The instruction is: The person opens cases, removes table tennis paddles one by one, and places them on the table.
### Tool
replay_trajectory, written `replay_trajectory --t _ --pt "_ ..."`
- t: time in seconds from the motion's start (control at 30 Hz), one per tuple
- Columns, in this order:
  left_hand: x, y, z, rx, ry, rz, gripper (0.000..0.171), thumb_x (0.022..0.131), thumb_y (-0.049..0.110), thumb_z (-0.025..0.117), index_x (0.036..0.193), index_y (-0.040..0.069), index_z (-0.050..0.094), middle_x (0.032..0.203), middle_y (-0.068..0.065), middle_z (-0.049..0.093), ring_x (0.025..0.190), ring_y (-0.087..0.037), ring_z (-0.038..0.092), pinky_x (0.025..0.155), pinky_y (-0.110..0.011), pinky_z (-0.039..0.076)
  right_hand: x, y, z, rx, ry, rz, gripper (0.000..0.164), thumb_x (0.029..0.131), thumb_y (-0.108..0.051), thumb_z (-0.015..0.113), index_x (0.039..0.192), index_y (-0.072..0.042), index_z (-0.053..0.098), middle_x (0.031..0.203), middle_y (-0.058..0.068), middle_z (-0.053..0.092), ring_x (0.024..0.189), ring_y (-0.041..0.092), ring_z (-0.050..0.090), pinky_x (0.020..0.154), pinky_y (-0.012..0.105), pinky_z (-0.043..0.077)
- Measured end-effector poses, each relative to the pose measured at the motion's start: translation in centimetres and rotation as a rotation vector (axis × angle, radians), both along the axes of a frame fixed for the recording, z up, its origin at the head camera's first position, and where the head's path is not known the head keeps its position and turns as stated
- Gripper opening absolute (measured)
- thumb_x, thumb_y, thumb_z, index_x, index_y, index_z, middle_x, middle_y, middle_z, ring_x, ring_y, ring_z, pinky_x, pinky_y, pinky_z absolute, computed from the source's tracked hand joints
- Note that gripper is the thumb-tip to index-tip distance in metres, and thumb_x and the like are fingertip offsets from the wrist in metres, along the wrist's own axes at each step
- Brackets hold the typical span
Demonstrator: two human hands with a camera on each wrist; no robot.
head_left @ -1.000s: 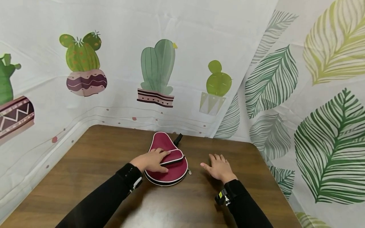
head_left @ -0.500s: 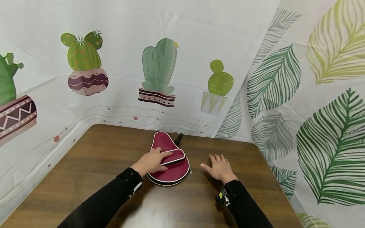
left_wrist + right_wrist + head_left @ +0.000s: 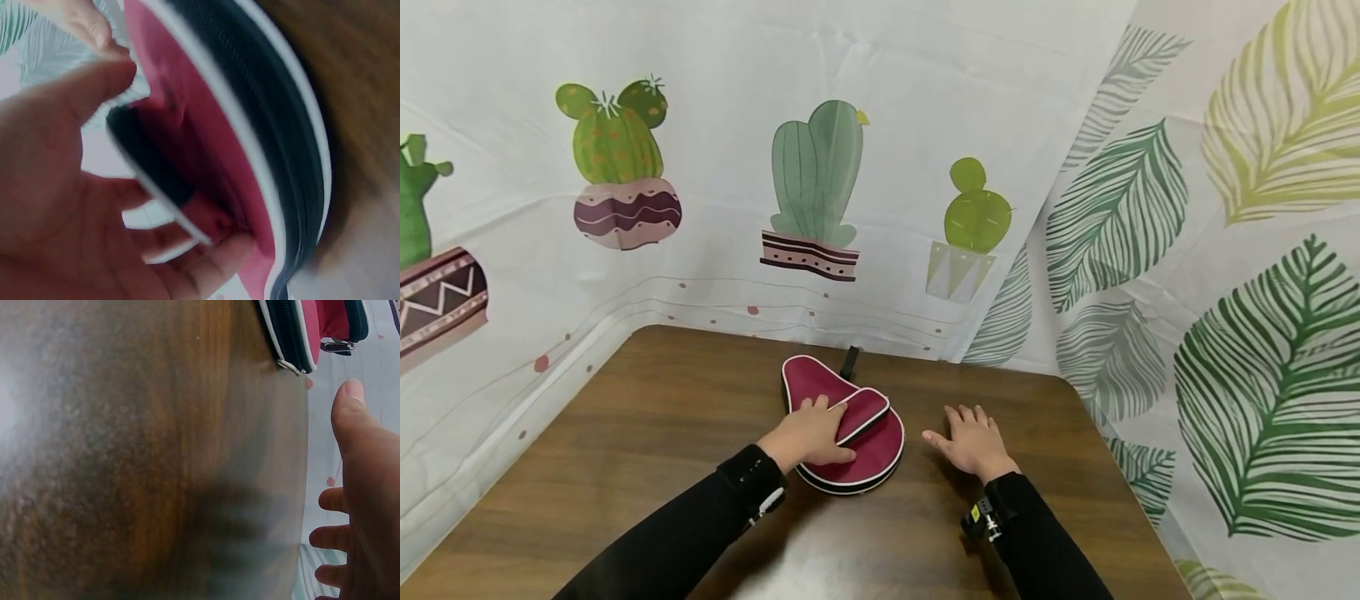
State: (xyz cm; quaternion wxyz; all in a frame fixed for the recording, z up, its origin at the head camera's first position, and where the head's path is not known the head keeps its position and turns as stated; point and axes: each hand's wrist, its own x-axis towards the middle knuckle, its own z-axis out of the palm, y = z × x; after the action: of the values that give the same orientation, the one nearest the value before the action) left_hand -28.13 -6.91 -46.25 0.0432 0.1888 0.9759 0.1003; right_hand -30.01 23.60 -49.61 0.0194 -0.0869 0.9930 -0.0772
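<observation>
A dark red, paddle-shaped table tennis bat case [image 3: 874, 457] with white piping lies on the wooden table, its narrow end pointing to the far left. A raised pocket [image 3: 867, 407] crosses its front, and a black strap [image 3: 849, 362] sticks out behind. My left hand [image 3: 811, 433] rests on the case's left side, fingers and thumb spread by the pocket's end. The left wrist view has the fingers passing behind the pocket edge [image 3: 156, 162], partly hidden. My right hand [image 3: 976, 443] hovers right of the case, fingers spread, touching nothing; the right wrist view shows its thumb [image 3: 351, 406] near the case.
The brown table [image 3: 647, 433] has rounded far corners. Behind it hangs a white cloth [image 3: 715, 167] printed with potted cacti; a leaf-printed cloth [image 3: 1187, 350] covers the right side. A zip pull [image 3: 290, 367] hangs at the case's edge.
The case has turned anticlockwise: its narrow end and strap swung left, its round end slightly right. My left hand moved a little right and nearer with it. My right hand barely shifted.
</observation>
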Motion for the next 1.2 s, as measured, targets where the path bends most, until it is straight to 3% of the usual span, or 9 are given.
replay_trajectory --t 0.13,0.27,0.47,0.83,1.2 --pt "-1.0 -2.2 0.4 0.02 -0.076 -0.104 0.101 0.072 0.057 0.083 0.152 0.013 0.042 0.151 -0.022 0.039 0.138 -0.044 0.035 0.109 -0.059 0.036 0.1 0.0 0.0 -0.006 -0.006 -0.001 0.08 0.098 -0.067 0.043 0.153 -0.009 0.041 0.155 0.021 0.039 0.147 0.048 0.025 0.118 0.063 0.02" --pt "-2.4 -4.1 0.0 0.06 -0.093 -0.172 0.108 0.068 0.056 0.087 0.155 0.016 0.037 0.162 -0.019 0.026 0.149 -0.045 0.019 0.118 -0.062 0.019 0.2 0.0 -0.1 -0.017 -0.011 -0.002 0.079 0.098 -0.065 0.044 0.152 -0.009 0.041 0.155 0.022 0.04 0.147 0.048 0.026 0.117 0.063 0.02" --pt "-3.5 -5.3 -1.5 0.043 -0.069 -0.211 0.108 0.069 0.067 0.079 0.155 0.016 0.038 0.162 -0.017 0.028 0.151 -0.043 0.016 0.118 -0.064 0.016 0.3 0.2 -0.1 -0.025 -0.018 0.003 0.079 0.098 -0.065 0.045 0.152 -0.008 0.042 0.154 0.022 0.04 0.146 0.048 0.027 0.117 0.063 0.022" --pt "-2.7 -3.9 -2.1 -0.047 0.082 -0.146 0.105 0.073 0.079 0.066 0.153 0.014 0.043 0.157 -0.019 0.036 0.145 -0.046 0.028 0.117 -0.06 0.025 0.3 0.5 -0.2 -0.037 -0.016 0.001 0.079 0.098 -0.064 0.047 0.151 -0.006 0.043 0.152 0.023 0.042 0.145 0.049 0.028 0.117 0.064 0.022" --pt "-0.8 -1.3 -2.2 -0.112 0.1 -0.01 0.109 0.073 0.084 0.061 0.149 0.007 0.046 0.151 -0.025 0.041 0.138 -0.049 0.035 0.112 -0.061 0.031 0.3 0.5 -0.2 -0.035 -0.017 -0.007 0.08 0.097 -0.066 0.046 0.15 -0.006 0.045 0.151 0.022 0.044 0.144 0.049 0.03 0.116 0.064 0.024"
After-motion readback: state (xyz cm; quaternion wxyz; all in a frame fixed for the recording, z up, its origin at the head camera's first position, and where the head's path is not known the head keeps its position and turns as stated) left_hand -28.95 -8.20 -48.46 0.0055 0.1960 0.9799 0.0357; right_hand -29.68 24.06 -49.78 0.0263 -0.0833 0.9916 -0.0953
